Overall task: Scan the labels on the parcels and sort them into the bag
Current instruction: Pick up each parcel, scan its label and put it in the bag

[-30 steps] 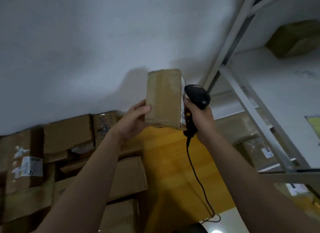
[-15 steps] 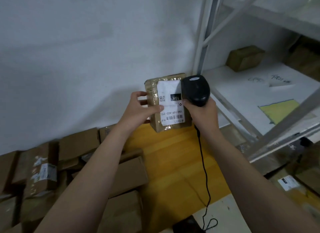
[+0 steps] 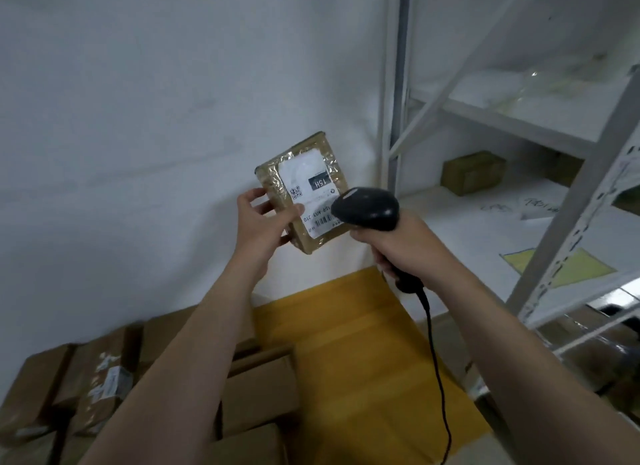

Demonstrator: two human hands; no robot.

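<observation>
A small brown cardboard parcel (image 3: 304, 184), wrapped in clear tape, is held up in front of the white wall. Its white label (image 3: 310, 187) with a QR code and barcode faces me. My left hand (image 3: 263, 222) grips the parcel's lower left edge, thumb on the front. My right hand (image 3: 401, 246) grips the handle of a black corded barcode scanner (image 3: 367, 208), whose head sits just in front of the label's lower right corner and hides part of it. No bag is in view.
Several cardboard parcels (image 3: 104, 378) are piled at the lower left against the wall. A yellow floor strip (image 3: 353, 360) runs between them and a white metal shelf rack (image 3: 485, 125) on the right. A brown box (image 3: 474, 170) stands on its shelf.
The parcel was turned so its label faces me, then tilted. The scanner moved from beside the parcel to in front of the label. The view swung right toward the rack.
</observation>
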